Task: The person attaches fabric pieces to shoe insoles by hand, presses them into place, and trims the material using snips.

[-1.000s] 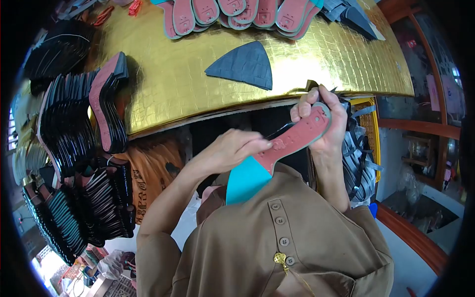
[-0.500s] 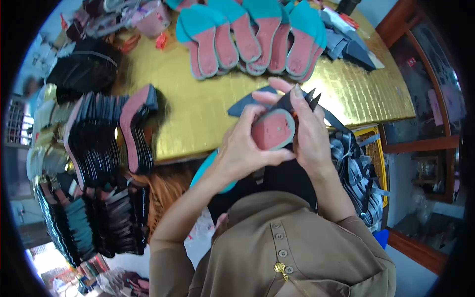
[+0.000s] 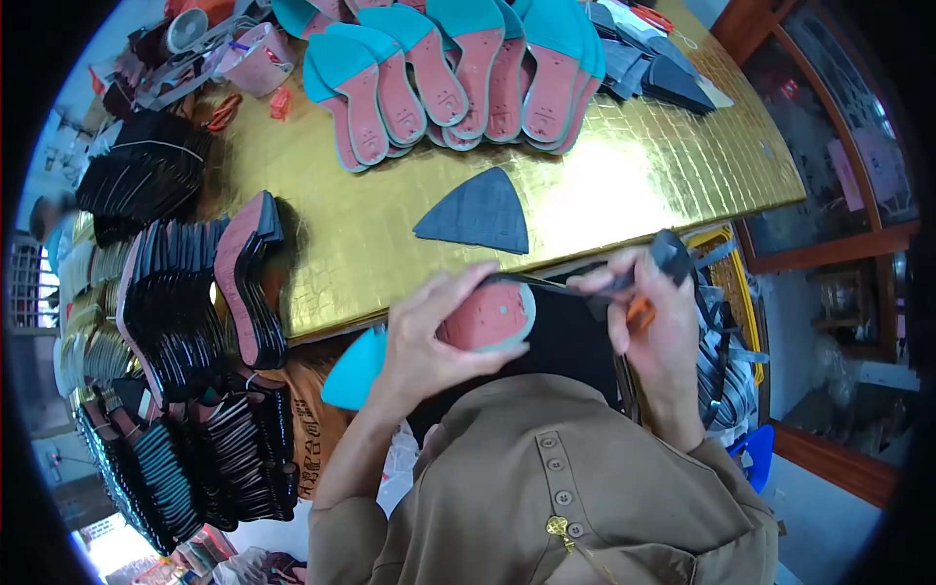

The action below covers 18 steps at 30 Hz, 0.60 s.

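My left hand (image 3: pixel 424 336) is wrapped round a pink and teal insole (image 3: pixel 490 317), whose pink heel faces right while its teal end (image 3: pixel 357 370) shows beyond the wrist. A dark strip (image 3: pixel 546 285) runs from the insole's upper edge across to my right hand (image 3: pixel 658 317). That hand's fingers are closed on the strip, and something orange shows in its palm, mostly hidden. On the gold table just above lies a dark grey triangular stack (image 3: pixel 478 212).
Many teal and pink insoles (image 3: pixel 478 73) are piled at the back of the gold table (image 3: pixel 341 219). Stacks of black-edged insoles (image 3: pixel 180 302) stand at the left. Grey pieces (image 3: pixel 663 78) lie at the back right; a yellow crate (image 3: pixel 743 302) holds straps at the right.
The insole has turned, its heel now pointing right and its teal end left. My hands have moved apart with the dark strip stretched between them. The dark scissor-like tips seen beside my right hand no longer show.
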Available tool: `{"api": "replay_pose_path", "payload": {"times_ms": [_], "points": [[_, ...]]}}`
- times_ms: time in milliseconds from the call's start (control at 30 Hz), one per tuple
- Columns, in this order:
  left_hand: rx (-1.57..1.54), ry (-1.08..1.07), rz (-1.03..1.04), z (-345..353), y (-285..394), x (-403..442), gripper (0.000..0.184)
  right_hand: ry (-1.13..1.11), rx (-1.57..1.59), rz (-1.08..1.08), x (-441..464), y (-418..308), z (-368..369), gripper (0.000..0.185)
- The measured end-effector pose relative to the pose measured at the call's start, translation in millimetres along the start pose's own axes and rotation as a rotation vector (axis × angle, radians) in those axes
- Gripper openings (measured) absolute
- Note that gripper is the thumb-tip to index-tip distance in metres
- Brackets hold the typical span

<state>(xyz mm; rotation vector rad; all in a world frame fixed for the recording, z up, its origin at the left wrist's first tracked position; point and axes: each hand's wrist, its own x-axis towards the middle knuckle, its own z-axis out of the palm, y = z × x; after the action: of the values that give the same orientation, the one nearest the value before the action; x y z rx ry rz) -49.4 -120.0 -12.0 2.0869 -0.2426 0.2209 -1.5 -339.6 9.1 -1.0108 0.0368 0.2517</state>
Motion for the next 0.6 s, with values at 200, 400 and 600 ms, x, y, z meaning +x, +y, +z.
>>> {"api": "replay_pose_path", "payload": {"times_ms": [200, 400, 600], "points": [[-0.029, 0.245, 0.163, 14, -10, 50, 0.069, -0.124, -0.054, -0.073, -13, 15, 23, 0.013], [-0.252, 0.477, 0.124, 42, 1, 96, 0.062, -0.121, -0.759, -0.953, 60, 29, 32, 0.014], [-0.692, 0.344, -0.174, 30, 8, 108, 0.043, -0.041, -0.494, -0.481, 66, -10, 48, 0.017]]}}
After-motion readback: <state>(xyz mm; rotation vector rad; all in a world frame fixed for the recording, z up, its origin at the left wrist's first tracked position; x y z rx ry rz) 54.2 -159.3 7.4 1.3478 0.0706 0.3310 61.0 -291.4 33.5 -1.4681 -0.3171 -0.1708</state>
